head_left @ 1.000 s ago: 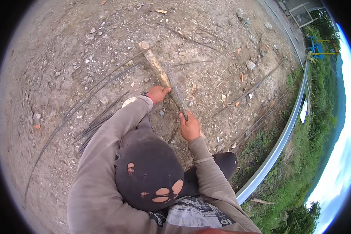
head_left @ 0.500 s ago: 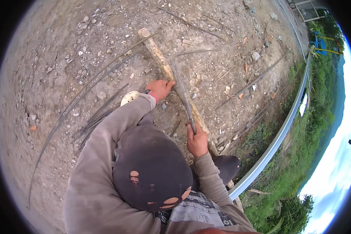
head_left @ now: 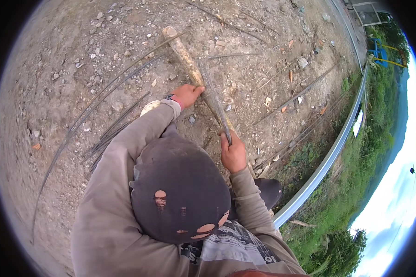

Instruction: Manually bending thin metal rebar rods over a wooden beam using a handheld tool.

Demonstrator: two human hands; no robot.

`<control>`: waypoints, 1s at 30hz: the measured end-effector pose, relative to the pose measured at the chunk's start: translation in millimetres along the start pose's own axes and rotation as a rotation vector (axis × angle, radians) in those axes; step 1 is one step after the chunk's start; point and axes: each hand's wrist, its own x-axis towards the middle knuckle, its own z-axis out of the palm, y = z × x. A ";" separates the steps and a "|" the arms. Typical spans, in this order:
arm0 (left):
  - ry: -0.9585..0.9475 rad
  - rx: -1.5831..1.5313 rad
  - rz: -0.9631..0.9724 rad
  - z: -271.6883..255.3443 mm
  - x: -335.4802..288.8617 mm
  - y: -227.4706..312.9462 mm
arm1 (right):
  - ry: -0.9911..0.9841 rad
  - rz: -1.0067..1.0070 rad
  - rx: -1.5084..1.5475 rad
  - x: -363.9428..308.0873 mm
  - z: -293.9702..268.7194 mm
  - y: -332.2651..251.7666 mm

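A pale, bark-patched wooden pole lies on the dirt in front of me, slanting from the upper middle towards my right knee. My left hand is closed on its near side, thumb and fingers at the pole's edge; the fingertips are partly hidden. In my right hand I grip one end of a long, narrow dark-grey bar. The bar runs up along the pole and past my left hand; whether it is a blade or a plain strip I cannot make out. Its gripped end is hidden by my fingers.
Several thin dark rods lie left of my knee, beside a round cream-coloured object partly behind my sleeve. More rods lie to the right among stones. A metal rail borders green plants farther right.
The whole view has shifted slightly. My right hand sits a little higher along the pole, and my left hand keeps its place on it. The bar still lies along the pole.
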 end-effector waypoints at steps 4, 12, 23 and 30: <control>0.008 -0.014 0.042 -2.6 -0.5 2.7 | 0.098 -0.118 0.017 44.9 24.6 5.2; -0.006 -0.023 0.003 2.0 2.4 -7.5 | -0.100 0.247 -0.045 -47.8 -29.2 -13.4; 0.087 0.046 0.094 -9.5 6.0 -1.7 | -0.061 0.155 -0.009 -42.8 -28.0 -0.6; 0.089 0.018 0.090 -4.4 6.3 -4.1 | 0.036 -0.107 -0.134 60.6 28.0 -6.6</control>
